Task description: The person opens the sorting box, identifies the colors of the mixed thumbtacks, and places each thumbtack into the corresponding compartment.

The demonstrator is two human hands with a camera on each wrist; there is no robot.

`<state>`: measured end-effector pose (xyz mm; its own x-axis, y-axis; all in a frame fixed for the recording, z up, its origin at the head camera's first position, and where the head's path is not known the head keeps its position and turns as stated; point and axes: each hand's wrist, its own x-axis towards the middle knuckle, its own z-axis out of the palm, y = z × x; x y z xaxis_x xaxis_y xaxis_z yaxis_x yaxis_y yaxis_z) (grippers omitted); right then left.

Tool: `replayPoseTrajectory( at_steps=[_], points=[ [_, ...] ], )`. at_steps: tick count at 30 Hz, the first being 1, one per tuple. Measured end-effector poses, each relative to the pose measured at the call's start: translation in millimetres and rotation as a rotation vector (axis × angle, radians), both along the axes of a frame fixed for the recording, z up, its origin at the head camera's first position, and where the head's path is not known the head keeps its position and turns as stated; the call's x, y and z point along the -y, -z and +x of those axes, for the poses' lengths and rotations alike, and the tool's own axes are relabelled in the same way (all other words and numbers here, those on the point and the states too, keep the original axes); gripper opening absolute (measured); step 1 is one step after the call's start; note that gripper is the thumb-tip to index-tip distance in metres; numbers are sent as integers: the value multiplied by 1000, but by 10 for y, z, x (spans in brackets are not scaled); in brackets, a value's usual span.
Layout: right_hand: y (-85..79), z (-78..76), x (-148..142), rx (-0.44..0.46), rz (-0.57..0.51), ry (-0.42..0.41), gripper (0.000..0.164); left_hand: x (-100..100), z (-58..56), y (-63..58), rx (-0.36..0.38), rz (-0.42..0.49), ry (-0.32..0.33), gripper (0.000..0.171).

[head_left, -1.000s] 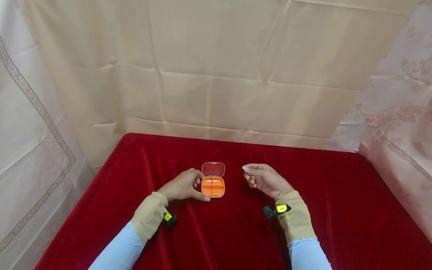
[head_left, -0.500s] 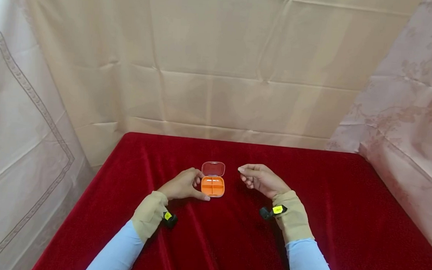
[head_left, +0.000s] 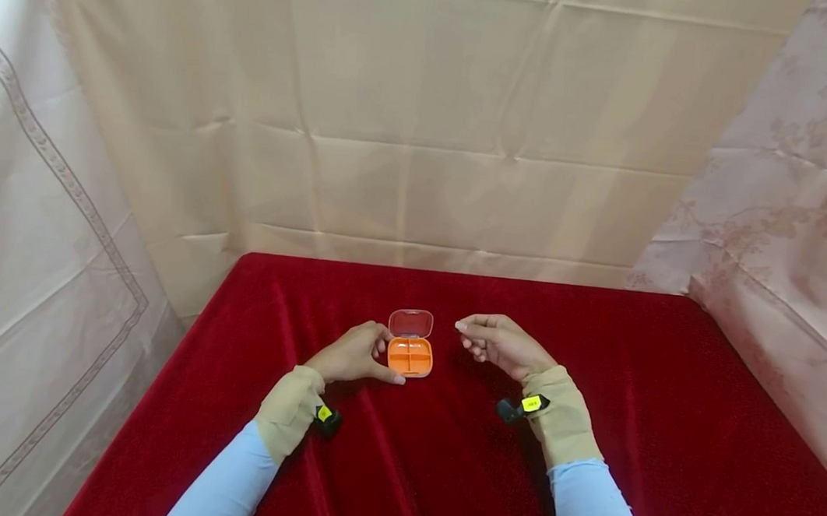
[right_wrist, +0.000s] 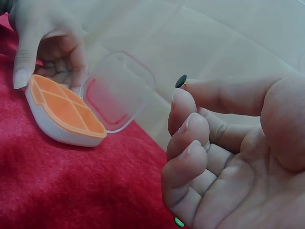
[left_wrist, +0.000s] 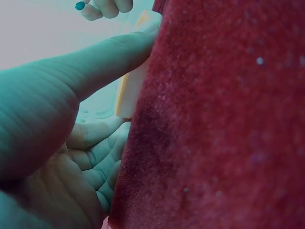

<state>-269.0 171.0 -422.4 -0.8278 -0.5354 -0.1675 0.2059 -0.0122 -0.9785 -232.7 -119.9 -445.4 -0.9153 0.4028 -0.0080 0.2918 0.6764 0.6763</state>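
An orange and white pill box [head_left: 410, 358] with several compartments lies on the red cloth, its clear lid [head_left: 411, 322] raised at the back. My left hand [head_left: 355, 354] holds the box at its left side, thumb at the front corner and fingers toward the back. To the right of the box, my right hand [head_left: 507, 345] is raised, with thumb and index finger pinching a small dark green pill-like disc [right_wrist: 181, 81]. The disc's exact kind cannot be told. No contents show inside the compartments [right_wrist: 66, 107].
Red velvet cloth [head_left: 473, 464] covers the table. Beige curtain [head_left: 421, 118] hangs behind it, with patterned drapes on both sides. A small bright green oval [right_wrist: 179, 222] shows below the right fingers in the right wrist view.
My right hand has shifted slightly left toward the pill box, then stayed nearly still. The left hand keeps its hold on the box, and the lid stays up.
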Motion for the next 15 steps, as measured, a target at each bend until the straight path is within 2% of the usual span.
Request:
replayPoseTrajectory(
  at_steps=[8, 15],
  points=[
    [16, 25, 97, -14, 53, -16, 45, -3, 8, -21, 9, 3, -5, 71],
    [34, 52, 177, -40, 95, -31, 48, -4, 2, -24, 14, -5, -2, 71]
  ],
)
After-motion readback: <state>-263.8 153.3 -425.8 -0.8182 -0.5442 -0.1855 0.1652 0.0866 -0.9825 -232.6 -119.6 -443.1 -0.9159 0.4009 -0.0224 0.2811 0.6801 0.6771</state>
